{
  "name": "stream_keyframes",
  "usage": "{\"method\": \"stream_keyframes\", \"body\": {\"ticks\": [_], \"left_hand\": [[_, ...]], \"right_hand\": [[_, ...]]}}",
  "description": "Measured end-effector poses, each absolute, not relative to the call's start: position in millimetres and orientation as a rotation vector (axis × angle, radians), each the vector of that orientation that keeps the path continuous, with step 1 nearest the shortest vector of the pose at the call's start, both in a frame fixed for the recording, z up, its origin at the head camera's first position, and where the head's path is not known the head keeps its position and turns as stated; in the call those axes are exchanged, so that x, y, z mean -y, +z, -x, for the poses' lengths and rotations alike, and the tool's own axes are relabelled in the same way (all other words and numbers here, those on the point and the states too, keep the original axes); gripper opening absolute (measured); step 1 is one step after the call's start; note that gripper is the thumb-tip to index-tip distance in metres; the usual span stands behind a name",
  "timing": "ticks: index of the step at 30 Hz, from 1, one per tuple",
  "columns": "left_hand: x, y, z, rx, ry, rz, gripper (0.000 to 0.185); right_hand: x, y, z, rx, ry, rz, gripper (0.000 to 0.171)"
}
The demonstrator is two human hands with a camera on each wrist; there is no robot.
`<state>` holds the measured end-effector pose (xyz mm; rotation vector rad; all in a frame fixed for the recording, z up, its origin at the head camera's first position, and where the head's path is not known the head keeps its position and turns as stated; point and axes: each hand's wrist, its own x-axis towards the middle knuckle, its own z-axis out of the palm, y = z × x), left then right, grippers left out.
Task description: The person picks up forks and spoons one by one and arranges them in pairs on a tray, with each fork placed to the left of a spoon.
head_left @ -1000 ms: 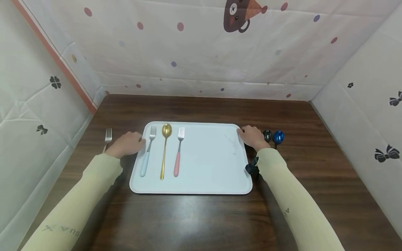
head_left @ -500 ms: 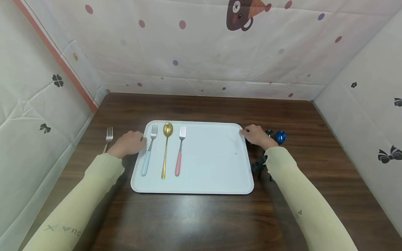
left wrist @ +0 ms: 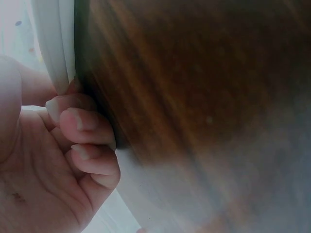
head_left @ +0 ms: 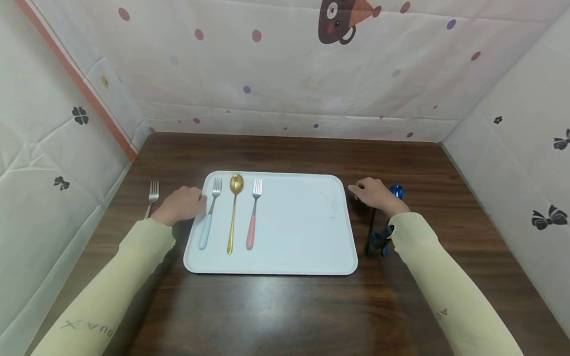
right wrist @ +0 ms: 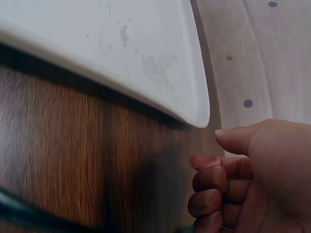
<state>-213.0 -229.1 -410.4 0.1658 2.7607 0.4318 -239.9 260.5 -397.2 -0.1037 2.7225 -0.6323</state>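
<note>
In the head view a white tray [head_left: 298, 227] lies on the brown table. My left hand [head_left: 180, 205] pinches its left rim; the left wrist view shows thumb and fingertips meeting on the white edge [left wrist: 54, 39]. On the tray's left half lie a blue-handled fork [head_left: 206, 230], a gold spoon [head_left: 236, 184] and a pink-handled fork [head_left: 251, 230]. My right hand [head_left: 374, 193] is just right of the tray, thumb apart from loosely curled fingers, with nothing between them. Beneath it a black spoon [head_left: 370, 230] is mostly hidden. A blue spoon [head_left: 396, 191] shows behind the right wrist.
Another fork [head_left: 153, 193] lies left of the tray, partly covered by my left forearm. A patterned cloth [head_left: 285, 74] hangs behind the table [head_left: 267, 316] and along both sides. A dark wrist device [head_left: 380, 239] sits under the right cuff.
My right hand has come off the tray's right corner and moved right, over the black spoon's bowl. The left hand stays on the tray's left rim, and the tray lies as before.
</note>
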Motion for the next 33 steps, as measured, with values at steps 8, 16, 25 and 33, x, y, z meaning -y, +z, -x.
{"method": "stream_keyframes", "body": {"ticks": [8,16,25,33], "left_hand": [[229.5,-408.9,211.8,-2.764,0.447,-0.16,0.039],[226.5,-403.1,210.6,-2.747,0.429,-0.166,0.039],[227.3,-409.1,211.7,-2.78,0.396,-0.184,0.038],[222.9,-410.5,210.8,-2.805,0.392,-0.175,0.038]], "right_hand": [[-280.5,-388.3,231.1,-2.738,-0.561,0.13,0.045],[-303.4,-388.7,224.5,-2.704,-0.51,0.144,0.047],[-315.4,-401.0,221.5,-2.655,-0.479,0.145,0.044],[-314.1,-402.7,221.9,-2.646,-0.49,0.14,0.041]]}}
